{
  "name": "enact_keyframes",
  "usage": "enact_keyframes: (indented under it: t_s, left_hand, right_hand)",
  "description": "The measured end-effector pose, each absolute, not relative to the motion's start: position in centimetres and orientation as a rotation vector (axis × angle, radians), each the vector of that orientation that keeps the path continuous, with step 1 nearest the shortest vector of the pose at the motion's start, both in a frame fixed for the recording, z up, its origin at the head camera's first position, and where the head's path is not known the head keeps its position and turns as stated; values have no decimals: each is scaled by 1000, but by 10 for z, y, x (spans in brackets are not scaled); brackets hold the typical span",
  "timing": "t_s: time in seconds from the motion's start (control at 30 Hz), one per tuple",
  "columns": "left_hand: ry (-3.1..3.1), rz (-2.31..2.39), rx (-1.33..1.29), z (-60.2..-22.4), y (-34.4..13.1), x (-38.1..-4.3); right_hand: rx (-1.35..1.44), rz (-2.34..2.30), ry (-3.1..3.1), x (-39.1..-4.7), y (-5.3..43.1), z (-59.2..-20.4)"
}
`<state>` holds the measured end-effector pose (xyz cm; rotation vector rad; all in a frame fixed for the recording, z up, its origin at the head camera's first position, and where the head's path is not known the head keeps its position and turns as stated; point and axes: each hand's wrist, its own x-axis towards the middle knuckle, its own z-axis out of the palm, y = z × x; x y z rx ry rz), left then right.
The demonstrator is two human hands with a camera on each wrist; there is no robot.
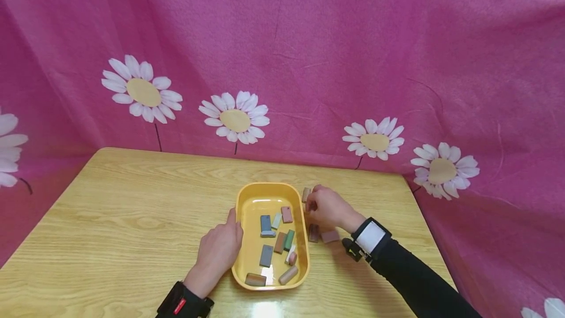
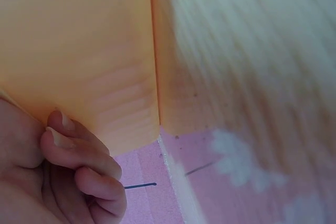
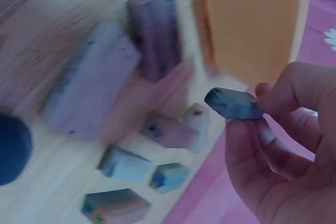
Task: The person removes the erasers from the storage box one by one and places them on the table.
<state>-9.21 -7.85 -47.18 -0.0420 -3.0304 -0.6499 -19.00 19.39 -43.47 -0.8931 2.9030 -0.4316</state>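
Note:
My left hand [image 1: 219, 248] grips the left rim of a yellow plastic tray [image 1: 268, 186]; in the left wrist view its curled fingers [image 2: 79, 156] lie against the tray's outer wall. Beyond the tray's right side, my right hand [image 1: 331, 207] is over the table. Thumb and fingers pinch a small dark grey-blue block [image 3: 237, 104], seen in the right wrist view and hidden by the hand in the head view. Near that hand lie a tan block [image 1: 306, 194], a dark brown block [image 1: 314, 233] and a pinkish block [image 1: 330, 236].
Several small blocks lie scattered inside the tray, among them a blue one [image 1: 265, 223], a green one [image 1: 289, 240] and a grey one [image 1: 266, 256]. The wooden table [image 1: 145, 210] meets a pink flowered cloth [image 1: 304, 63] at its back.

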Motion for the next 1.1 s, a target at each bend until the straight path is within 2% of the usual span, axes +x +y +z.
enact_keyframes:
  t_s: [0.27,0.7,0.87,1.1]
  left_hand:
    - [-3018,-648,-52,-474,-78,-91]
    - [-3027,-657,-47,-471,-79,-94]
    - [-3010,-668,-55,-469,-80,-94]
    - [-3000,-656,-65,-469,-81,-93]
  right_hand:
    - [-969,-270,2865,-189,198,-455]
    - [-976,-311,2993,-177,159,-400]
    - [-1189,-284,2830,-158,134,-398]
    - [-1509,-2,2451,-125,112,-407]
